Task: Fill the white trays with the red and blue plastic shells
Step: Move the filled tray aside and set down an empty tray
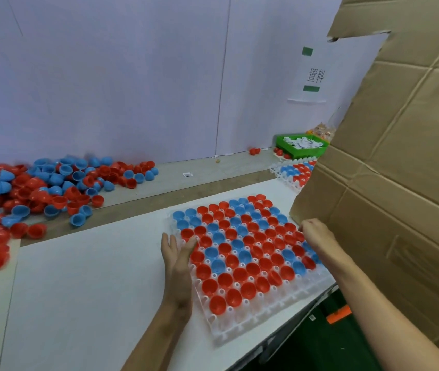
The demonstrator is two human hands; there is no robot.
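Head view: the white tray (261,321) sits at the table's (92,277) near right edge, loaded with red and blue shells (239,253). My left hand (179,259), fingers straight, presses its left rim; my right hand (317,234) touches the far right rim, grip unclear. Tray likely light and flexible; support opposite rims, keep level.

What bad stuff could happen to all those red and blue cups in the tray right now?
The white tray sits with its near corner at the table edge, so a push from the left hand might slide it off and spill the shells. The right hand is by the tray's far side, close to the big cardboard sheet, which could bump the shells. The loose pile lies spread out and could roll away.
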